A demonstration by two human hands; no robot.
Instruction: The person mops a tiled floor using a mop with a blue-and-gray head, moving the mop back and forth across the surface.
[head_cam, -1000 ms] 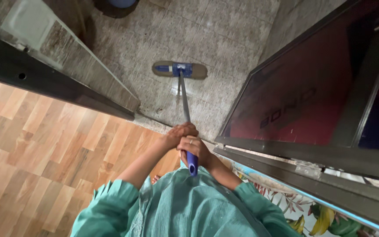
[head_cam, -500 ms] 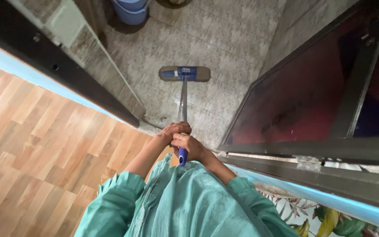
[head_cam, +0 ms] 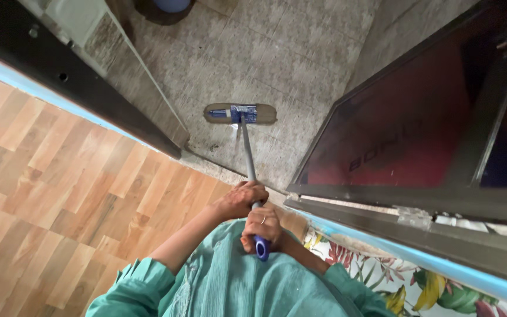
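Observation:
Both my hands grip a flat mop by its handle. My left hand (head_cam: 237, 199) wraps the grey shaft (head_cam: 246, 147) higher up, and my right hand (head_cam: 263, 226) closes just below it around the blue grip end (head_cam: 261, 246), close to my chest. The mop's flat brown pad with a blue bracket (head_cam: 240, 113) lies on the grey tiled floor (head_cam: 283, 64) beyond the doorway threshold. I wear teal sleeves.
A dark open door (head_cam: 418, 129) stands at the right, its lower frame edge running across. A dark door frame (head_cam: 83, 94) crosses at the left. Wood-pattern flooring (head_cam: 48, 194) lies below left, a flowered mat (head_cam: 406, 287) at lower right. A blue bucket (head_cam: 170, 4) sits at the top.
My hands have pulled the handle down toward my body, and the mop pad has slid nearer the threshold. The view tilted, so the bucket is nearly out of sight.

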